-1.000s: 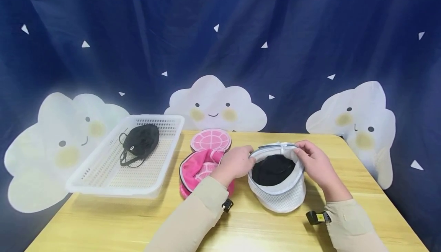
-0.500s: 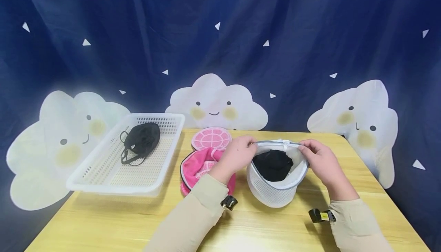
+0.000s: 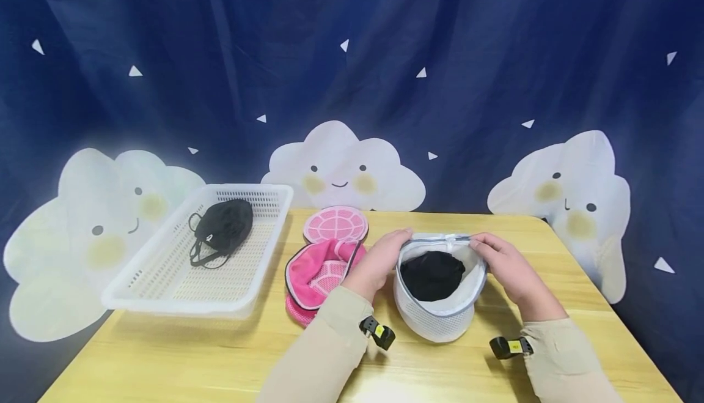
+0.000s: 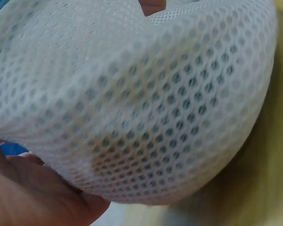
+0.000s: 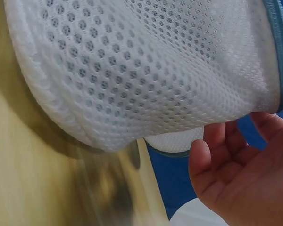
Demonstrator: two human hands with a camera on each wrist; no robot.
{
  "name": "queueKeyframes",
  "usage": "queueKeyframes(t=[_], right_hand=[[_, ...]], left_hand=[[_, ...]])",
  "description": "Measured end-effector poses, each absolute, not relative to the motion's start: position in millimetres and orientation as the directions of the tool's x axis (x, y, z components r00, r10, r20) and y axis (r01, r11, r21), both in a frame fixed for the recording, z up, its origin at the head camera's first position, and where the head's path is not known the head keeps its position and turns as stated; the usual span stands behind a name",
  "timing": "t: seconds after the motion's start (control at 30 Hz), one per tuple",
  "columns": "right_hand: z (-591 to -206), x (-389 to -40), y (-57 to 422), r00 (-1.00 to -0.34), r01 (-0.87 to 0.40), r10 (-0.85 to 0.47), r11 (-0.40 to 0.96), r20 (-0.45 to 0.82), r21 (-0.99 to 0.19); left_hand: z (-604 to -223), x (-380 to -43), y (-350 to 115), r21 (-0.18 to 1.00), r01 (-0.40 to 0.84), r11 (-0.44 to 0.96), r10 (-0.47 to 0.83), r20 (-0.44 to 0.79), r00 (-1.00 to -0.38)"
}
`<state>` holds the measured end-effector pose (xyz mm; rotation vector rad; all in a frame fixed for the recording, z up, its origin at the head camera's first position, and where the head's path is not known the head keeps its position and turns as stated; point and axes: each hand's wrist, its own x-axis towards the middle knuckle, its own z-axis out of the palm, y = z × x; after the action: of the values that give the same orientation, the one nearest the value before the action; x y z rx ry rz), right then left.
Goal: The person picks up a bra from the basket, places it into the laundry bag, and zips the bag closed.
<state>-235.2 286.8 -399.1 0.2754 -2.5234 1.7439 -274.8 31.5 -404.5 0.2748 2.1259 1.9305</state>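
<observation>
A white mesh laundry bag [image 3: 434,323] with a grey-blue zip edge stands on the table, its mouth gaping upward. Inside lies a folded black cloth item [image 3: 432,276], whose kind I cannot tell. My left hand [image 3: 379,262] holds the rim at the far left; in the left wrist view the bag's mesh hides most of its fingertips. On the far right of the rim, my right hand [image 3: 503,268] pinches the edge between thumb and finger. The right wrist view shows the other fingers [image 5: 221,146] loosely bent below the mesh.
Left of the hands sits a pink mesh bag [image 3: 299,274], unzipped, its round pink lid [image 3: 335,225] folded back. A white plastic basket [image 3: 181,306] on the left holds a black cloth item with thin straps [image 3: 225,225]. Behind the table [image 3: 181,366] hangs a blue curtain.
The white bag's mouth has tipped toward me and its base has shifted slightly left. My left hand has turned and slid down along the bag's left side. Both hands stay at the rim.
</observation>
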Motion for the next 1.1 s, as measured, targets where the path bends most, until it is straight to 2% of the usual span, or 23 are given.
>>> queueKeyframes(t=[0.17,0.3,0.67,0.97,1.1], right_hand=[[-401.3,-234.4,284.0,-0.991,-0.125,-0.098,0.354,0.096,-0.927],[-402.2,-233.8,280.8,-0.995,-0.087,-0.077,0.372,0.062,-0.924],[-407.2,-238.0,280.0,-0.992,-0.119,-0.077,0.32,0.1,-0.94],[-409.1,-238.9,276.6,-0.992,-0.099,-0.098,0.222,0.079,-0.97],[-409.3,-237.3,276.0,-0.987,-0.122,-0.13,0.238,0.093,-0.964]], left_hand=[[-412.9,-278.2,38.4,0.994,-0.105,-0.022,0.3,-0.093,-0.949],[-418.4,-279.4,43.6,0.99,-0.108,-0.089,0.293,-0.077,-0.953],[-422.6,-280.3,49.8,0.995,-0.068,-0.073,0.306,-0.042,-0.951],[-425.9,-279.5,47.7,0.999,-0.037,-0.003,0.232,-0.035,-0.972],[-426.8,-279.6,48.3,1.0,-0.014,0.003,0.206,-0.014,-0.979]])
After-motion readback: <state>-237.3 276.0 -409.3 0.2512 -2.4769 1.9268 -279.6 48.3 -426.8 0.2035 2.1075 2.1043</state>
